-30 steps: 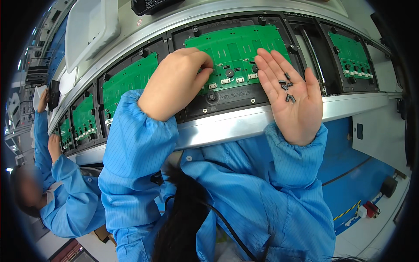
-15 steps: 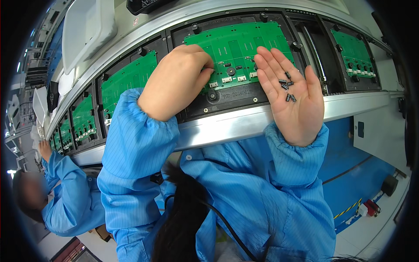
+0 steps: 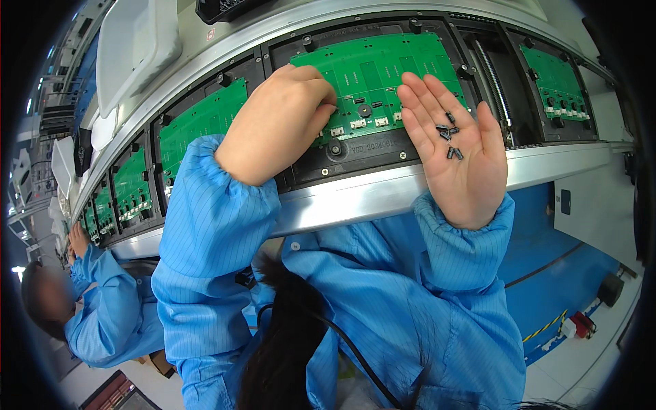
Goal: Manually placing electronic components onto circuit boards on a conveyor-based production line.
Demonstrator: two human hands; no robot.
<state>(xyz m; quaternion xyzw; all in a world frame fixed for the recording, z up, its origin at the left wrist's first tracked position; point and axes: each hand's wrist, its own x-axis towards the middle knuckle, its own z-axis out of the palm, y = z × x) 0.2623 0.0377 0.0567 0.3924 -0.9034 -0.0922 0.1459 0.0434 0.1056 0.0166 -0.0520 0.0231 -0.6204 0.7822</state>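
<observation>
My right hand [image 3: 459, 160] is open, palm up, its fingers stretched out over the board's lower right part. On the palm lie several small black cylindrical components with thin leads, probably capacitors [image 3: 444, 131]. My left hand [image 3: 283, 123] is closed, back upward, over the left part of a green circuit board [image 3: 362, 65]. Its thumb and index finger are pinched together close to the board; whatever they hold is hidden. Along the board's near edge are white connectors [image 3: 359, 124], with a round black part [image 3: 365, 110] just behind them. The board sits in a black carrier frame [image 3: 365, 150].
More green boards in carriers stand left [image 3: 198, 126] and right [image 3: 557, 82] along the metal rail [image 3: 355, 195]. A white bin [image 3: 137, 51] and a black tray [image 3: 229, 8] are behind the line. At far left a co-worker in blue [image 3: 113, 307] reaches to the line.
The boards and carriers have shifted slightly to the right. My left hand has risen a little in the picture, still pinched; my right hand stays put. The co-worker's hand has moved slightly.
</observation>
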